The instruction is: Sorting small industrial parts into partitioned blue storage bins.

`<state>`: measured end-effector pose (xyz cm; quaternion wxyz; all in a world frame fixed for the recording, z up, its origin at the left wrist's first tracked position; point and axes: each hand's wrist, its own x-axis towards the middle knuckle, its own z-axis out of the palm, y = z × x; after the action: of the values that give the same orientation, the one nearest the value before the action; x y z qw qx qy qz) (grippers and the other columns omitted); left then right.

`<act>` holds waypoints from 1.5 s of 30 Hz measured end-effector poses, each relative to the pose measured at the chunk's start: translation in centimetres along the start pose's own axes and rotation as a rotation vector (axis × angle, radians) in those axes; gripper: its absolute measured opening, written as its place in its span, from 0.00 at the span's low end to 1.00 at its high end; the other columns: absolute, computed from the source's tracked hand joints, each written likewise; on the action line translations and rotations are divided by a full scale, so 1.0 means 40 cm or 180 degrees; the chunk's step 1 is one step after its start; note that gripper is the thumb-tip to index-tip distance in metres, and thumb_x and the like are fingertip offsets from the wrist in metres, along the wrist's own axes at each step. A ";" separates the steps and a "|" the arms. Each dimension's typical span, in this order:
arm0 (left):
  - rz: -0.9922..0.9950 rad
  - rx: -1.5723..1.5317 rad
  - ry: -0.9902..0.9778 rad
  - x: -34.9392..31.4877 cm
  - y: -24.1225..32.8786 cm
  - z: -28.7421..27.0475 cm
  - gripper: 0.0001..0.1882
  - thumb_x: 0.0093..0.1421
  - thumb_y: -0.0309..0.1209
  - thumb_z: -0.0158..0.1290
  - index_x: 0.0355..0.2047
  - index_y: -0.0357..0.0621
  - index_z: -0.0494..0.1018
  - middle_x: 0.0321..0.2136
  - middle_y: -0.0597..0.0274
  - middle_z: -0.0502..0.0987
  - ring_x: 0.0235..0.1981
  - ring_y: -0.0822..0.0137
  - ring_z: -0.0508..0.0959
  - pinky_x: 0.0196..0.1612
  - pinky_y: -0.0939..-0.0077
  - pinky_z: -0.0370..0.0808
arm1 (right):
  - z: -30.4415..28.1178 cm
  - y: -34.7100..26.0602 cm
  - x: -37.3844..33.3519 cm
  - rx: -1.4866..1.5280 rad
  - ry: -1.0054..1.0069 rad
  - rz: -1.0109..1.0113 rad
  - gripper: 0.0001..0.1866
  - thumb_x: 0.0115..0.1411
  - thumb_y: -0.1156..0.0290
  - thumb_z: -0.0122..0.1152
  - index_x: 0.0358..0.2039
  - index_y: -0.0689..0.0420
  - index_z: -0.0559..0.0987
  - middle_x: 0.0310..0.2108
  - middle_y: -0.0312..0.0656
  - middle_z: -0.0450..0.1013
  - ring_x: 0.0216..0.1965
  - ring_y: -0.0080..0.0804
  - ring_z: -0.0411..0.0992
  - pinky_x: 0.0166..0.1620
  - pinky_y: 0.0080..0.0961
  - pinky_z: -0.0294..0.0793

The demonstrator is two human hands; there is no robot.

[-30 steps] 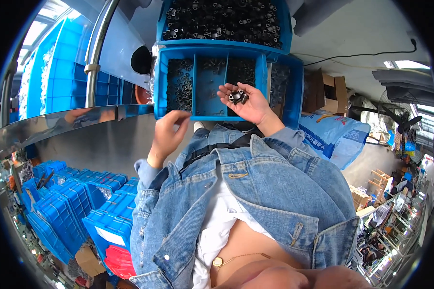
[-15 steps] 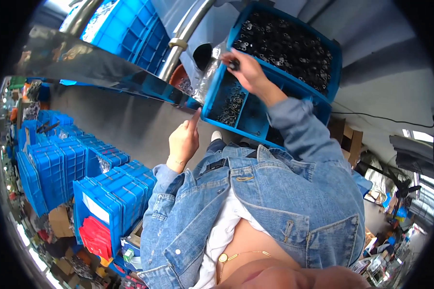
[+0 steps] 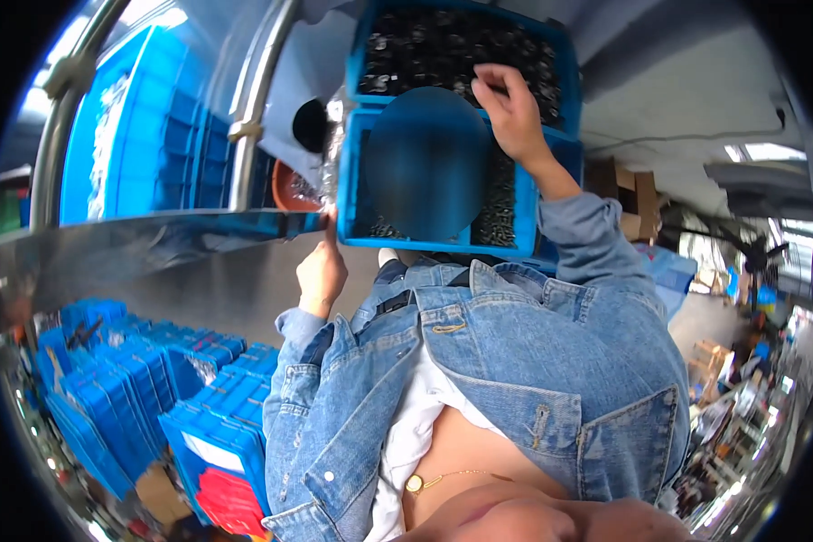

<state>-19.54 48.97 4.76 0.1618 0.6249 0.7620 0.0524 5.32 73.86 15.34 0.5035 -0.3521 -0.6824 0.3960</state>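
Observation:
My right hand (image 3: 512, 116) is over the near right edge of a blue bin (image 3: 565, 81) heaped with small black parts (image 3: 425, 41). Its fingers are bent with the thumb apart from them, and I see nothing between them. Below that bin is a blue divided tray (image 3: 406, 244) with small metal parts (image 3: 499, 212) in its compartments; a blurred oval patch hides its middle. My left hand (image 3: 321, 275) points its index finger up at the end of a shiny metal ledge (image 3: 163, 239), the other fingers folded. Whether the fingertip touches the ledge or the tray, I cannot tell.
An orange-red bowl (image 3: 291, 187) with small parts sits left of the tray, beside a dark round opening (image 3: 311, 126). A metal post (image 3: 253, 117) and a large blue crate (image 3: 144, 135) stand further left. Stacked blue crates (image 3: 126, 388) fill the lower left; a cardboard box (image 3: 637, 194) is at right.
My right hand has moved right and let go of the small dark thing it held. My left hand is lower and further left in the picture. The whole view has turned, shifting the bins left.

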 end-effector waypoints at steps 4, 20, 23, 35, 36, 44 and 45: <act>0.0112 -0.0953 0.0765 -0.022 0.051 -0.026 0.28 0.54 0.25 0.44 0.57 0.53 0.58 0.25 0.53 0.74 0.22 0.51 0.75 0.26 0.60 0.71 | -0.155 0.052 -0.176 -0.1339 -0.0531 0.0812 0.15 0.54 0.73 0.56 0.43 0.60 0.70 0.42 0.46 0.67 0.42 0.34 0.69 0.44 0.25 0.70; 0.1953 0.0626 -0.0217 0.346 0.112 0.062 0.11 0.42 0.22 0.46 0.28 0.33 0.72 0.26 0.40 0.73 0.30 0.40 0.72 0.34 0.50 0.69 | -0.059 0.178 -0.412 -0.2904 -0.1667 -0.0384 0.10 0.46 0.71 0.54 0.19 0.65 0.78 0.22 0.54 0.73 0.26 0.49 0.73 0.28 0.39 0.75; 0.1909 0.0771 -0.0146 0.397 0.017 0.088 0.12 0.41 0.27 0.50 0.27 0.33 0.73 0.28 0.42 0.74 0.31 0.41 0.73 0.34 0.51 0.70 | -0.020 0.250 -0.393 -0.3018 -0.1647 -0.0381 0.11 0.48 0.69 0.53 0.22 0.64 0.79 0.24 0.55 0.74 0.28 0.50 0.74 0.29 0.44 0.74; 0.2666 0.1033 -0.0411 0.576 0.217 0.187 0.12 0.45 0.30 0.51 0.29 0.36 0.75 0.29 0.44 0.75 0.32 0.43 0.75 0.35 0.52 0.71 | -0.009 0.279 -0.395 -0.3127 -0.1849 0.0057 0.09 0.47 0.72 0.56 0.25 0.63 0.80 0.26 0.52 0.75 0.29 0.49 0.74 0.27 0.42 0.72; 0.2651 0.1045 -0.0420 0.578 0.218 0.188 0.12 0.45 0.30 0.51 0.30 0.36 0.75 0.30 0.44 0.75 0.32 0.43 0.75 0.35 0.53 0.71 | -0.007 0.275 -0.396 -0.3049 -0.1804 -0.0004 0.09 0.46 0.72 0.56 0.25 0.64 0.80 0.26 0.52 0.75 0.29 0.49 0.74 0.27 0.42 0.72; 0.2451 0.1179 -0.0449 0.582 0.230 0.178 0.13 0.47 0.31 0.51 0.31 0.38 0.76 0.30 0.45 0.76 0.32 0.44 0.75 0.36 0.54 0.72 | -0.020 0.258 -0.402 -0.3017 -0.1909 -0.0033 0.09 0.45 0.72 0.57 0.24 0.64 0.80 0.26 0.52 0.75 0.29 0.50 0.74 0.27 0.43 0.72; 0.2424 0.1200 -0.0451 0.580 0.233 0.176 0.13 0.47 0.32 0.51 0.31 0.38 0.76 0.30 0.45 0.76 0.32 0.44 0.75 0.36 0.54 0.72 | -0.024 0.256 -0.402 -0.3021 -0.1909 -0.0044 0.09 0.45 0.72 0.57 0.24 0.64 0.80 0.26 0.52 0.75 0.29 0.50 0.74 0.27 0.43 0.72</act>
<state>-12.51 72.60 -3.46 0.0658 0.8822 0.4602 -0.0749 11.01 64.39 -0.21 0.0764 -0.4076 -0.9014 0.1249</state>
